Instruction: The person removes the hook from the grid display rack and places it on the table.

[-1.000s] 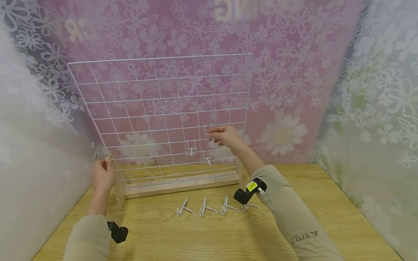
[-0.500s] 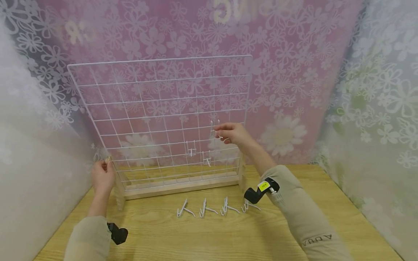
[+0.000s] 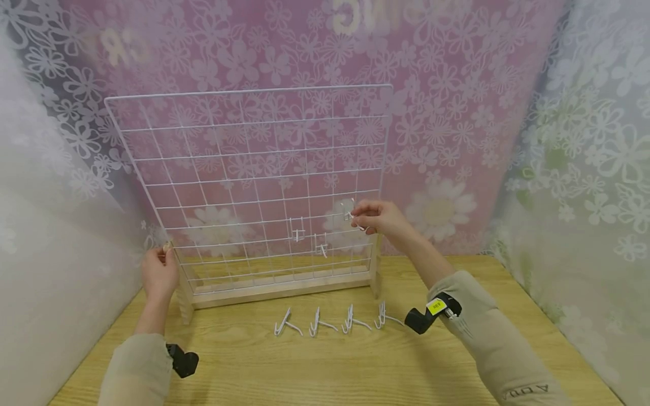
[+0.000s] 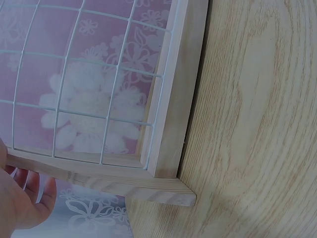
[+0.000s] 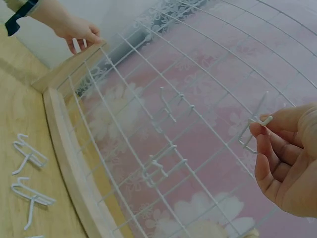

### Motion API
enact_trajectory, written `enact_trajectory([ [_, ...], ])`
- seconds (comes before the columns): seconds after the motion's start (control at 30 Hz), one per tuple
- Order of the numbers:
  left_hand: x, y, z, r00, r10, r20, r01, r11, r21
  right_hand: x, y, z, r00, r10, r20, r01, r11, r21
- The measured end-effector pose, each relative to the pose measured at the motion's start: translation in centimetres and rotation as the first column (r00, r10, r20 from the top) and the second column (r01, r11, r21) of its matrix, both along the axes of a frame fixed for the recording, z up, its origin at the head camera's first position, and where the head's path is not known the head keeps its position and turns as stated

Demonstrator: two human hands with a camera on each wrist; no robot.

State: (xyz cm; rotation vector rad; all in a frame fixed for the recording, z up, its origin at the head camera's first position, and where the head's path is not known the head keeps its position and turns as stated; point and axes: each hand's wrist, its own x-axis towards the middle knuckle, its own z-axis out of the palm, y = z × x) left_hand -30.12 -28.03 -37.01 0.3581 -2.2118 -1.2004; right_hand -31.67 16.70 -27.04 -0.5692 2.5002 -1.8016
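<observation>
Our right hand [image 3: 382,219] pinches a small white wire hook [image 5: 253,130] in a narrow grip against the lower right of the white wire grid panel [image 3: 244,169]. Our left hand [image 3: 158,275] holds the panel's left edge above its wooden base [image 3: 284,287]. Four more white hooks [image 3: 332,321] lie on the wooden worktop [image 3: 355,366].

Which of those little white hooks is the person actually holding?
The hook pinched in the right hand, held up against the wire grid. Two others already hang on the grid, and four lie untouched on the table.
</observation>
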Motion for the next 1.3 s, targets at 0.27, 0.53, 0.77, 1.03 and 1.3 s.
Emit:
enact_trajectory([
  [0.27, 0.0, -0.1, 0.3, 1.0, 0.003, 0.008, -0.003, 1.0, 0.006, 1.5, 0.5, -2.1, 0.999, 0.047, 0.011, -0.048, 0.998, 0.041],
  [0.53, 0.0, 0.0, 0.4, 1.0, -0.004, 0.011, 0.004, 1.0, 0.001, 2.9, 0.2, -4.2, 0.997, 0.073, -0.008, -0.073, 0.996, 0.052],
  [0.77, 0.2, 0.0, 0.0, 0.999, -0.016, 0.043, 0.016, 1.0, 0.007, 3.7, -1.0, -7.5, 0.993, 0.122, 0.006, -0.122, 0.987, 0.1],
  [1.03, 0.0, 0.1, 0.2, 1.0, 0.0, 0.021, 0.0, 1.0, 0.014, 4.5, -2.7, -10.4, 0.981, 0.193, 0.001, -0.191, 0.973, 0.132],
  [1.3, -0.1, 0.4, 0.5, 1.0, 0.031, 0.0, -0.031, 0.997, 0.069, 5.3, -4.1, -13.4, 0.964, 0.26, 0.045, -0.264, 0.952, 0.155],
])
